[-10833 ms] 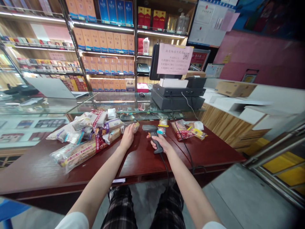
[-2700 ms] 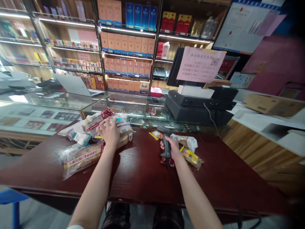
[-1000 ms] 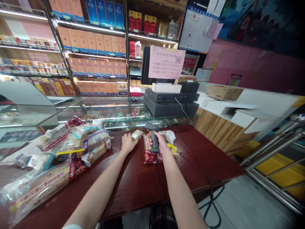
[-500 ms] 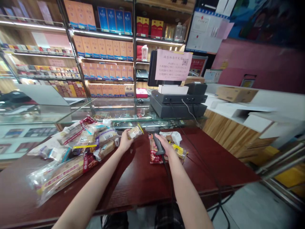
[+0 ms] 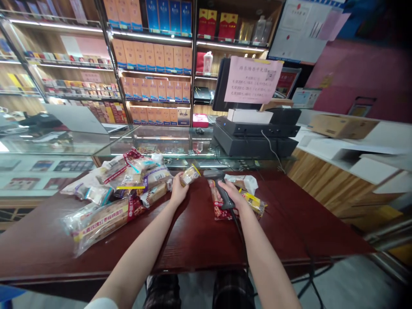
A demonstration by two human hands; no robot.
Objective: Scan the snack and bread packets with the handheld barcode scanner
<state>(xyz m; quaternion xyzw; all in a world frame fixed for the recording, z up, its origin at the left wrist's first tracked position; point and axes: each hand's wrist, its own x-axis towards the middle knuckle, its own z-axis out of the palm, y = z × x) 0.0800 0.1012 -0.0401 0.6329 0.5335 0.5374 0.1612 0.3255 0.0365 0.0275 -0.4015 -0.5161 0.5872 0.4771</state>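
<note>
Clear plastic with a yellow end strip, head view: the small packet [image 5: 189,175] is pinched in the left hand [image 5: 179,190], near the middle of the dark red table [image 5: 199,236], between the two groups of bags. Can't tell if its underside touches the wood. Right hand [image 5: 232,194] is wrapped round the grip of a black handheld scanner [image 5: 226,195], nose just beside the packet, not touching. Trigger finger and beam: can't make out.

Judgement on handling: grip the packet by its edge, fingers off any printed code. Film looks slack and shiny, so pull the printed face flat and tilt it a little to lose glare. Can't read which face carries a code. Square the nose to that face, leave a gap, hold both hands steady.

Watch-outs: scanner sits over a red-ended bag [image 5: 222,212], with a yellow-marked packet [image 5: 255,204] and a white wrapped piece [image 5: 246,182] near it. A drooping nose could pick up the wrong label, so aim clear of those. Leave slack in the cable [image 5: 241,236]. Left forearm passes close to the heap of bagged bread [image 5: 157,176]; lift the elbow rather than drag through it.
</note>
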